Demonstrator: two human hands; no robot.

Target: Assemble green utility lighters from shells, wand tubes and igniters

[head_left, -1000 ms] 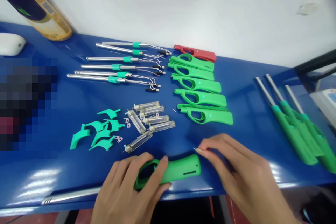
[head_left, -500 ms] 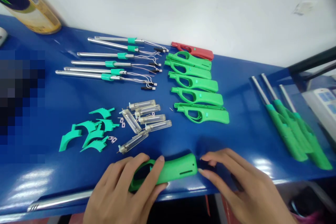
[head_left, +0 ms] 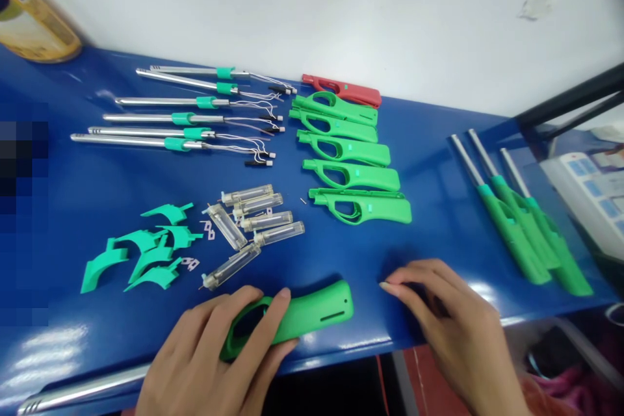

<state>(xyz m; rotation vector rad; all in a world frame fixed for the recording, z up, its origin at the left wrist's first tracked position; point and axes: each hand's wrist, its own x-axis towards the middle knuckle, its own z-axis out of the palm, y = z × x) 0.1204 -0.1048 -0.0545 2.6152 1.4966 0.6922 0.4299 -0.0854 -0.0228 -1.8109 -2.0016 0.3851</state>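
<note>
My left hand (head_left: 209,357) is closed over the trigger end of a green lighter handle (head_left: 314,311) that lies along the front edge of the blue table (head_left: 439,169). A metal tube (head_left: 78,393) runs out to the left of that hand. A short way right of the handle's free end, my right hand (head_left: 448,328) rests on the table. Its fingers are loosely curved and apart, with nothing seen in them. It does not touch the handle.
Behind lie a row of green handle shells (head_left: 351,175) and a red one (head_left: 341,91), metal tubes with teal collars and wires (head_left: 185,120), clear gas tanks (head_left: 253,218) and teal triggers (head_left: 146,250). Three assembled lighters (head_left: 521,221) and a white device (head_left: 585,195) are on the right.
My right hand has drawn back a little from the end of the green handle. The view has shifted to the right. My left hand keeps its hold.
</note>
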